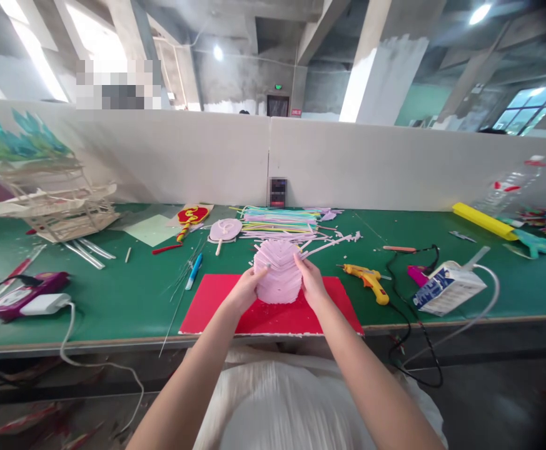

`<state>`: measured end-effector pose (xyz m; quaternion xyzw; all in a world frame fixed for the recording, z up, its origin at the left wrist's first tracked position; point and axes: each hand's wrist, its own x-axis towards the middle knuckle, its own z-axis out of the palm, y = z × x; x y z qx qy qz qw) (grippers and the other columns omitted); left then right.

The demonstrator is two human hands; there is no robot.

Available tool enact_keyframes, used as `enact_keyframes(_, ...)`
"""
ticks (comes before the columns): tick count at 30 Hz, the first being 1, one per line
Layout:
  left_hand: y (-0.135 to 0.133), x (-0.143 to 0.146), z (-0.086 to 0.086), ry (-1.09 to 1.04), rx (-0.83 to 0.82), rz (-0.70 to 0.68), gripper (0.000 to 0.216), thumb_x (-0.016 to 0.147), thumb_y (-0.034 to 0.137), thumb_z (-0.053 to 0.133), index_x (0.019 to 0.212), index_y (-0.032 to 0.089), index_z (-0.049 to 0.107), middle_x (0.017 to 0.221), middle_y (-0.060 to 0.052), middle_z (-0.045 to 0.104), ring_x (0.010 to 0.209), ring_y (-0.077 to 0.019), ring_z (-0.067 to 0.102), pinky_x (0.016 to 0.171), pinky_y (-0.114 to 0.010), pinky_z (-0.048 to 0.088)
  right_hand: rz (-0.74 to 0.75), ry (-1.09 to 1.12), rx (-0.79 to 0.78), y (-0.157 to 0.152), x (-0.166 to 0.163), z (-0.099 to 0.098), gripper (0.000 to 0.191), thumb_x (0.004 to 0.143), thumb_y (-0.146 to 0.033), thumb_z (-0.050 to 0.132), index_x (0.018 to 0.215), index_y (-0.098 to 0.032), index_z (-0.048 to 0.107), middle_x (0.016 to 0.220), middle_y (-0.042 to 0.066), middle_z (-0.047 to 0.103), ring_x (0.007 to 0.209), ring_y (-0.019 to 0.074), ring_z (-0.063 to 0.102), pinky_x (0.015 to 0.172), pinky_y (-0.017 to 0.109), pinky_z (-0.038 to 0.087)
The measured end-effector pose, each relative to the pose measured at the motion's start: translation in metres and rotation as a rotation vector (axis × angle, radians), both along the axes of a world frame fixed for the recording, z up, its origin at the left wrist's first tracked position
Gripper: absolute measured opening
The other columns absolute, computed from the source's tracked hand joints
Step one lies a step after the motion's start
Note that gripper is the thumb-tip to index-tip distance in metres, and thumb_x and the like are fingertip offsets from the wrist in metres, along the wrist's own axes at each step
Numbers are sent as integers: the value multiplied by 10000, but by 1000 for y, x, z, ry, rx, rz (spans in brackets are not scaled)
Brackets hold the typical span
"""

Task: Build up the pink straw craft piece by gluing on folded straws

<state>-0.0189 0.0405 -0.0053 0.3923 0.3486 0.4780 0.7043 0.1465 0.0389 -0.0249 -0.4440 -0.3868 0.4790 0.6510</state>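
Note:
A pale pink, roughly round piece with ridged, V-shaped rows point(279, 275) is held up between both my hands above a red board point(211, 306). My left hand point(250, 286) grips its left edge, thumb on the front face. At the upper right edge, my right hand point(311, 281) pinches it the same way. The fingers behind the piece are hidden. Just beyond lie a bundle of pastel craft stems point(277, 219) and some pink stems point(333, 244) sticking out to the right. To the left rests a pink fan-shaped piece point(226, 229) with a short handle.
A yellow glue gun point(369, 281) with a black cord lies right of the board, near a carton point(448, 287). Left are a blue pen point(194, 272), thin wires, a purple power strip point(29, 297) and a stick-built model point(61, 200). A white partition point(160, 162) closes the back.

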Motion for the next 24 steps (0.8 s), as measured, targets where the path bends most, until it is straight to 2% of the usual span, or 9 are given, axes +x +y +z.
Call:
enact_keyframes(2, 1, 4, -8, 18, -16, 63, 583, 428, 417, 920, 888, 120, 719, 873, -112, 753, 861, -289, 697, 822, -362, 528, 9, 14, 2, 2, -3, -6, 483, 661, -588, 718, 933, -189, 731, 921, 57, 743, 969, 271, 651, 852, 384, 486)
enact_keyframes(5, 5, 6, -17, 44, -27, 177, 568, 429, 386, 923, 888, 121, 719, 864, -94, 756, 836, -267, 700, 819, -352, 528, 23, 27, 5, 4, -4, -12, 423, 640, -564, 745, 840, -191, 737, 905, 52, 739, 949, 254, 648, 844, 365, 482)
enact_keyframes(9, 11, 3, -21, 67, -29, 282, 597, 411, 428, 915, 880, 118, 716, 861, -90, 756, 821, -260, 703, 771, -332, 537, 1, 76, -10, 5, 0, -14, 462, 692, -616, 673, 893, -204, 734, 880, 51, 731, 769, 203, 650, 658, 319, 494)
enact_keyframes(12, 12, 3, -23, 85, -28, 299, 621, 397, 443, 912, 883, 110, 717, 847, -98, 756, 804, -263, 705, 734, -327, 541, -49, 115, 1, 5, 3, -14, 440, 707, -606, 664, 892, -211, 725, 821, 29, 712, 662, 157, 607, 559, 275, 455)
enact_keyframes(18, 11, 3, -25, 131, -22, 287, 598, 393, 438, 912, 850, 103, 721, 809, -101, 753, 770, -261, 704, 697, -318, 539, -92, 149, 17, 4, 6, -11, 394, 633, -530, 759, 858, -208, 719, 701, -10, 652, 619, 119, 544, 547, 245, 428)
enact_keyframes(24, 9, 3, -22, 154, -18, 279, 574, 395, 428, 912, 830, 105, 721, 808, -104, 752, 788, -271, 704, 711, -327, 540, -74, 168, 2, 2, 7, -6, 369, 567, -494, 815, 770, -210, 693, 653, -32, 602, 587, 98, 504, 533, 230, 415)
